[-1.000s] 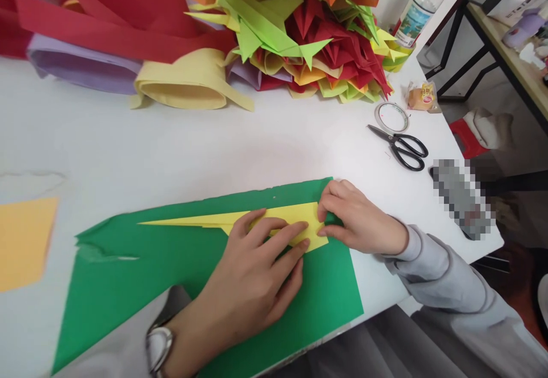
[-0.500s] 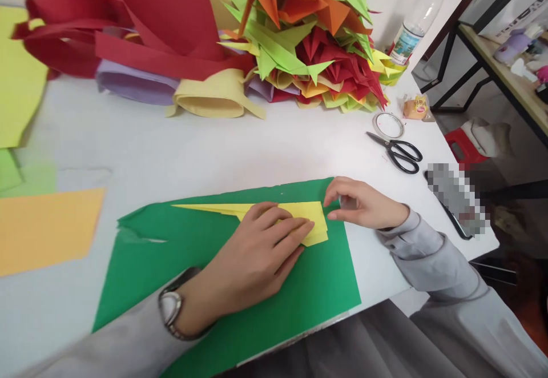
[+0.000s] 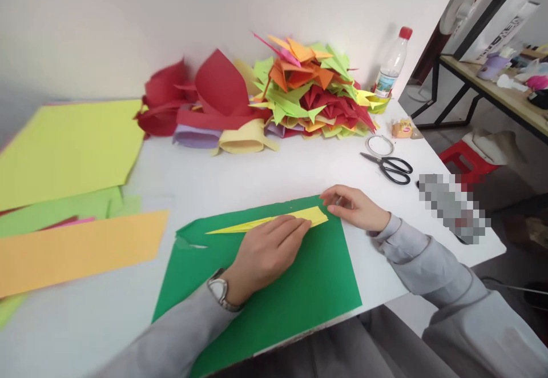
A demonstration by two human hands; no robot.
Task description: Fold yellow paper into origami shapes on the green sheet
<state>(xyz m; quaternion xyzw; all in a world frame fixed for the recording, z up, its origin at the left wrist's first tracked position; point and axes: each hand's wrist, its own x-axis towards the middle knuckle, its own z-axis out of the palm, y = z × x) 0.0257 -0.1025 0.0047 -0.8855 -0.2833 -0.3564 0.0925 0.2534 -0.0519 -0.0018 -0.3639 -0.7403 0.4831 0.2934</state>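
Note:
A long, pointed folded yellow paper lies on a green sheet at the table's near edge. My left hand lies flat on the yellow paper with its fingers stretched out, pressing it down. My right hand rests at the green sheet's far right corner, just past the yellow paper's blunt end, fingers loosely curled and holding nothing that I can see. A watch sits on my left wrist.
A heap of folded paper shapes and curled red, purple and yellow paper lies at the back. Large yellow-green and orange sheets lie left. Scissors, a tape roll, a bottle and a phone stand right.
The view has lifted and pulled back, showing more table and the wall. My right hand has come off the yellow paper's end. My left hand stays pressed on it.

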